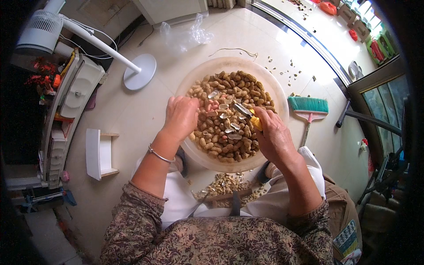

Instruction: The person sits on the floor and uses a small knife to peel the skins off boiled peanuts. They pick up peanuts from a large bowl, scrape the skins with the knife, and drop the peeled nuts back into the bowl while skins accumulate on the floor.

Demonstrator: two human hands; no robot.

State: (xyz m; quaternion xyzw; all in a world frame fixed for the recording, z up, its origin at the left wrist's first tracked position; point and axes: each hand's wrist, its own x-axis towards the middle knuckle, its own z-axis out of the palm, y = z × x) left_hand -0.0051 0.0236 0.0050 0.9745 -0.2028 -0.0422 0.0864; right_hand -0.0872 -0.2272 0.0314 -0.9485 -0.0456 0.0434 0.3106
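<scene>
A wide, pale plastic basin [280,87] full of unshelled peanuts [227,148] stands on the floor between my feet. My right hand [275,135] grips a pair of yellow-handled pliers [245,112], their metal jaws pointing up and left over the middle of the heap. At the basin's left side hovers my left hand [181,116], its fingers curled inward; their tips are hidden, so I cannot see whether something is in them. Pinkish shelled peanut kernels [212,106] lie in a small cluster on the heap. Around them are split shell halves [235,126].
Broken shells [228,184] cover the floor between my legs. A green-bristled broom [308,105] lies right of the basin. To the left are a white stand base [140,73] and a white drawer-like box [105,154]. A clear plastic bag [187,36] lies beyond the basin.
</scene>
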